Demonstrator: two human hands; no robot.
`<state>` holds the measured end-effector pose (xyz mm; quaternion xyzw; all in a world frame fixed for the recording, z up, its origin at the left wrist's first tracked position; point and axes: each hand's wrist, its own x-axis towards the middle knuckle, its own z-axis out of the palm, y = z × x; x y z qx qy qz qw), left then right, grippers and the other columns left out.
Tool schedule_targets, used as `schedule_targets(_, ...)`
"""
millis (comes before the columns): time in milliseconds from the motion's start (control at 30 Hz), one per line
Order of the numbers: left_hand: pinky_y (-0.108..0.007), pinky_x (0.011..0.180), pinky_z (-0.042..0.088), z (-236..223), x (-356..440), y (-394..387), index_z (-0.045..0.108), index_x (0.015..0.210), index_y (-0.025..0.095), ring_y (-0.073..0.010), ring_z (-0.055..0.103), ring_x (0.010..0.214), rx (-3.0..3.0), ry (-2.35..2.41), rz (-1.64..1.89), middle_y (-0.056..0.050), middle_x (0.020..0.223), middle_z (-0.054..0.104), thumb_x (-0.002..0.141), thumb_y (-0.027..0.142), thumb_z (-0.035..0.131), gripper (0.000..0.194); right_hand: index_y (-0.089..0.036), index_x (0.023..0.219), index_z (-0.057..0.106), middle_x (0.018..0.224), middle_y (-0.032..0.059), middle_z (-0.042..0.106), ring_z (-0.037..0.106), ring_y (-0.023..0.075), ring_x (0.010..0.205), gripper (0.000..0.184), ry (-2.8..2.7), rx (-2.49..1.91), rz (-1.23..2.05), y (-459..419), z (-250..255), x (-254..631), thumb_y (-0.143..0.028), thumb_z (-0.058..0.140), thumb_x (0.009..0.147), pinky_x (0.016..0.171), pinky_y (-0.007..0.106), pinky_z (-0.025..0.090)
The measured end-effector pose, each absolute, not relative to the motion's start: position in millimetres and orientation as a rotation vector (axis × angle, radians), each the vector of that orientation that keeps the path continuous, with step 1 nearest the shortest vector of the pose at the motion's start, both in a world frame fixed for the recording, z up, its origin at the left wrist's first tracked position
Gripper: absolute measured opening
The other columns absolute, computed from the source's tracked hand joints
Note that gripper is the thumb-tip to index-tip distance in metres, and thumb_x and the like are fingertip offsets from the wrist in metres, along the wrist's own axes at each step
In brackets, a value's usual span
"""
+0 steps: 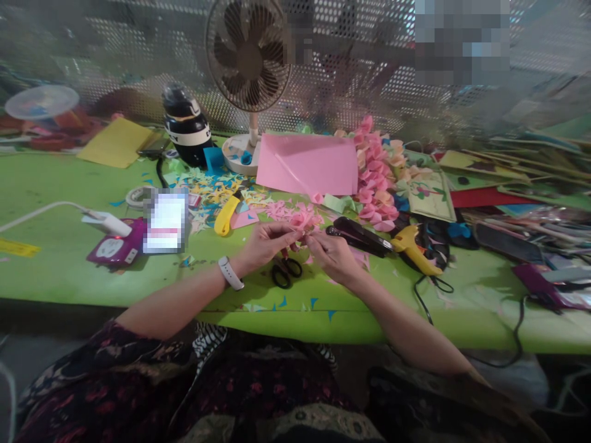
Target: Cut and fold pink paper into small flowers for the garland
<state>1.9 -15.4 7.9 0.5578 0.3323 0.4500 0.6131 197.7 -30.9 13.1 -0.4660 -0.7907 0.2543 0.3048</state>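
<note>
pink paper pinched between two hands

a small pink paper piece [302,223] sits between the fingertips, above the near middle of the green counter [184,286]; its exact shape is too blurred to tell. the left hand [272,240] has thumb and fingers closed on its left side; the right hand [331,251] pinches close beside, fingers curled. thin paper creases easily, so a light pinch and small finger turns suit it best. the scissors [281,275] lie just nearer, the black stapler [362,236] to the right, pink sheets [307,165] farther off; keeping wrists clear of the blades would be wise.
</note>
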Motion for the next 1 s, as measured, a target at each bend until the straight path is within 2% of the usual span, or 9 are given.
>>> schedule_targets(167,-0.021,0.047,0.049,9.6,2.2,-15.9,0.076,0.086,0.017,-0.0094,0.060,0.057,1.304,0.770,1.037,-0.003,0.075,0.073,0.077,0.052,0.078,0.036,-0.022,0.069,0.046,0.062,0.0016,0.052,0.045,0.0137,0.054,0.043,-2.106,-1.229,0.637,-31.1,11.7,197.2,-0.050,0.038,0.100,0.055,0.029,0.031)
schedule_targets(300,-0.021,0.046,0.048,9.5,2.0,-15.9,0.076,0.085,0.017,-0.0096,0.059,0.055,1.303,0.765,1.034,-0.002,0.067,0.070,0.077,0.051,0.078,0.035,-0.022,0.067,0.043,0.060,0.0006,0.048,0.042,0.0131,0.053,0.043,-2.121,-1.235,0.605,-31.0,10.2,197.5,-0.048,0.038,0.100,0.054,0.029,0.029)
schedule_targets(500,-0.020,0.044,0.043,11.0,2.9,-16.6,0.077,0.078,0.018,-0.0087,0.056,0.051,1.270,0.735,1.069,-0.001,0.062,0.068,0.073,0.053,0.082,0.036,-0.021,0.065,0.046,0.058,0.0003,0.048,0.040,0.0114,0.049,0.054,-2.143,-1.237,0.672,-32.0,10.9,198.4,-0.056,0.030,0.102,0.049,0.027,0.028)
schedule_targets(600,-0.020,0.045,0.042,11.3,3.5,-16.5,0.076,0.072,0.018,-0.0073,0.053,0.048,1.247,0.713,1.119,0.001,0.057,0.065,0.072,0.051,0.083,0.034,-0.018,0.076,0.060,0.066,0.0039,0.060,0.051,0.0137,0.054,0.055,-2.159,-1.214,0.714,-33.2,13.3,197.1,-0.054,0.030,0.104,0.051,0.027,0.037)
schedule_targets(667,-0.020,0.047,0.042,9.7,3.7,-15.5,0.074,0.067,0.018,-0.0066,0.051,0.047,1.235,0.731,1.181,0.001,0.055,0.063,0.073,0.050,0.084,0.034,-0.017,0.094,0.067,0.083,0.0076,0.069,0.062,0.0172,0.068,0.046,-2.139,-1.172,0.663,-34.1,13.8,195.5,-0.051,0.037,0.103,0.060,0.028,0.047)
schedule_targets(733,-0.021,0.048,0.042,6.7,4.0,-13.8,0.071,0.063,0.018,-0.0063,0.050,0.047,1.221,0.771,1.247,0.002,0.054,0.061,0.073,0.050,0.084,0.035,-0.018,0.110,0.066,0.096,0.0093,0.072,0.067,0.0195,0.080,0.037,-2.096,-1.142,0.583,-34.5,12.5,193.8,-0.048,0.047,0.101,0.068,0.031,0.053)
schedule_targets(833,-0.021,0.049,0.042,1.7,4.8,-11.4,0.069,0.062,0.018,-0.0062,0.050,0.047,1.200,0.819,1.302,0.003,0.053,0.060,0.073,0.051,0.083,0.037,-0.019,0.111,0.067,0.098,0.0089,0.073,0.069,0.0207,0.084,0.030,-2.051,-1.102,0.459,-33.9,7.9,192.2,-0.045,0.056,0.099,0.075,0.033,0.056)
schedule_targets(1000,-0.022,0.052,0.048,-0.1,6.4,-10.7,0.072,0.071,0.017,-0.0079,0.056,0.052,1.190,0.795,1.283,0.001,0.059,0.066,0.069,0.051,0.086,0.036,-0.019,0.109,0.069,0.090,0.0072,0.074,0.068,0.0179,0.077,0.029,-2.040,-1.052,0.445,-31.6,3.3,194.6,-0.036,0.046,0.104,0.071,0.031,0.056)
